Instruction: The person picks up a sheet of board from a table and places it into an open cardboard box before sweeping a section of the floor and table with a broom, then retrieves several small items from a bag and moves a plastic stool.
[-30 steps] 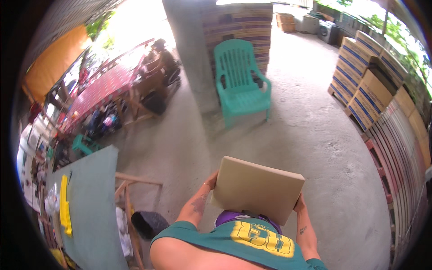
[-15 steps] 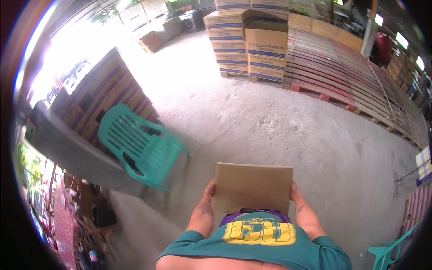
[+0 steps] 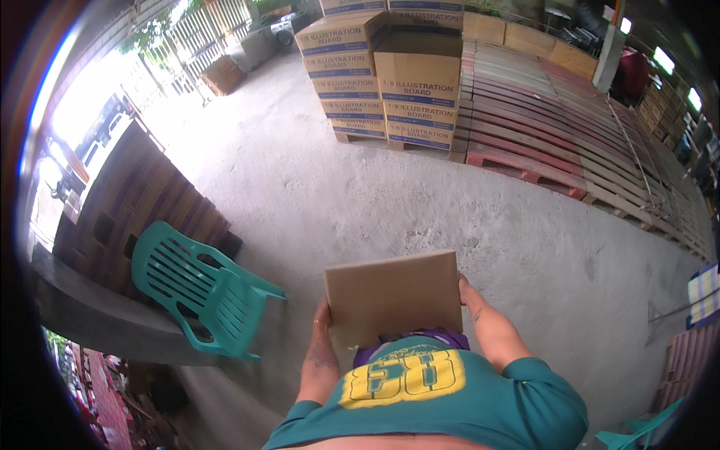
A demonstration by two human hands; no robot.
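Observation:
A brown cardboard box [image 3: 394,296] is held level in front of my waist, its plain top facing up. My left hand [image 3: 322,315] grips its left side, and my right hand [image 3: 466,289] grips the right side. Most of the fingers are hidden behind the box's edges. Ahead stands a stack of similar cardboard boxes [image 3: 416,71] with blue bands, apart from the box I carry.
A green plastic chair [image 3: 202,289] stands at the left beside a low grey wall [image 3: 112,307] and a striped wooden panel [image 3: 127,202]. Wooden pallets [image 3: 532,120], partly red, cover the floor at the far right. Another green chair [image 3: 641,431] shows at lower right.
The stacked boxes look larger and closer, and the view has shifted. The green chair sits lower and further left in view. Both hands still hold the box.

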